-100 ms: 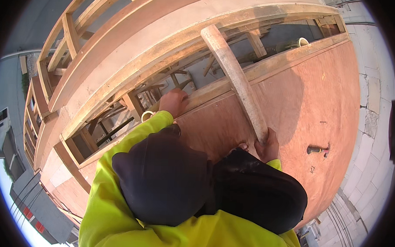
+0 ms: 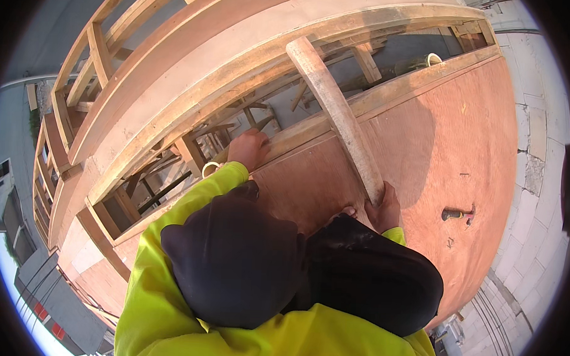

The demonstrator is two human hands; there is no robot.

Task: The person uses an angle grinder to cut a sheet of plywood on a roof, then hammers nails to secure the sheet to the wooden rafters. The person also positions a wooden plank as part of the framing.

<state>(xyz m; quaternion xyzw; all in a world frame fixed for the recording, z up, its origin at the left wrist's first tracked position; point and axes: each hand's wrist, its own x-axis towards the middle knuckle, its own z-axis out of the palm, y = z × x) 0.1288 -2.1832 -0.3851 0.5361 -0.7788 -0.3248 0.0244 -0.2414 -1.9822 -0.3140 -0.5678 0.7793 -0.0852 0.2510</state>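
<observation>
My right hand (image 2: 386, 210) grips the near end of a long, pale wooden plank (image 2: 337, 111), which looks curved in this view. The plank slants up and to the left, its far end over the opening in the timber frame. My left hand (image 2: 249, 148) is curled over the edge of a wooden beam (image 2: 305, 133) bordering that opening; its fingertips are partly hidden. Below the beam spreads a reddish plywood panel (image 2: 462, 134), on which a bare foot (image 2: 350, 211) shows beside my dark-clothed knee (image 2: 369, 275).
A hammer (image 2: 457, 214) with a dark handle lies on the plywood at right, with small nails (image 2: 450, 243) nearby. Cream-coloured loops (image 2: 433, 59) stand by the beam. Curved timber framing (image 2: 100, 52) rises at upper left. Pale paving (image 2: 528, 230) lies beyond the panel's right edge.
</observation>
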